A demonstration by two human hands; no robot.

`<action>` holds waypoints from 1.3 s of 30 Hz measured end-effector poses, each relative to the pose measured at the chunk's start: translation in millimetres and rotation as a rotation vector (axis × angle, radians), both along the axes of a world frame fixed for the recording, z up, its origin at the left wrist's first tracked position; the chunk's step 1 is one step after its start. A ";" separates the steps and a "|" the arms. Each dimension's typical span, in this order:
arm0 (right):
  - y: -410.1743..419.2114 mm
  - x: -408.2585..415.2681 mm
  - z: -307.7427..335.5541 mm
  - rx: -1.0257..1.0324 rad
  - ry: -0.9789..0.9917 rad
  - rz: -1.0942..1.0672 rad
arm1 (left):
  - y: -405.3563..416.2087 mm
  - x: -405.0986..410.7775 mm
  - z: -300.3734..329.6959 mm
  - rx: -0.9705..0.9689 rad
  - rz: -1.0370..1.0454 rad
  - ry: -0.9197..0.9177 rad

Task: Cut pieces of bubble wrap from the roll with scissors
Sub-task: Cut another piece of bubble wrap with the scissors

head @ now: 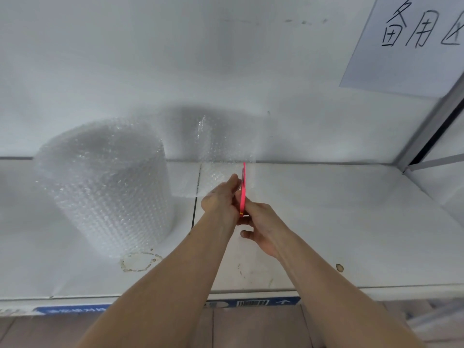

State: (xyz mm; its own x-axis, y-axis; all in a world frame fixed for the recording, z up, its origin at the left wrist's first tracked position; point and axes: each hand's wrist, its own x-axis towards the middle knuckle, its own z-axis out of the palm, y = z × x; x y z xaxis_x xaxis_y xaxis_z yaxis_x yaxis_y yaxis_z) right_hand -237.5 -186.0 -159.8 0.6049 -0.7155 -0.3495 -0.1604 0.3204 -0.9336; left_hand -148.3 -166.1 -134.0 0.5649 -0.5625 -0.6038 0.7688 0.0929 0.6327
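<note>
A large roll of clear bubble wrap stands upright on the white table at the left. A loose sheet of bubble wrap runs from the roll to the right and stands up against the wall. My left hand pinches the lower edge of this sheet. My right hand grips pink-handled scissors, held edge-on and pointing up into the sheet right beside my left fingers. The blades are hard to make out against the wrap.
The white table has a seam down its middle and brown ring stains near the front. A white wall rises behind it, with a handwritten paper sign at the upper right. A metal frame post stands at the right.
</note>
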 end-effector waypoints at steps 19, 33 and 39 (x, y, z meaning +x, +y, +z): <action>7.7 2.7 -6.0 0.100 -0.059 -0.015 | 1.9 1.7 1.2 0.017 0.018 -0.003; 9.7 3.5 -7.7 0.028 -0.034 -0.073 | -0.5 3.4 1.7 0.038 0.005 0.007; 5.0 3.9 -3.1 0.032 -0.022 -0.073 | 1.7 1.3 2.9 0.063 -0.011 -0.014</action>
State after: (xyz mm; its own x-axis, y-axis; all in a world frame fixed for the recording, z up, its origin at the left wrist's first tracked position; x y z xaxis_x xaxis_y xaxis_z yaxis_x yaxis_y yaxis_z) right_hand -233.5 -181.0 -162.9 0.5596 -0.7466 -0.3597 -0.1152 0.3598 -0.9259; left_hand -147.0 -164.4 -131.0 0.5676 -0.5304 -0.6297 0.7603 0.0441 0.6481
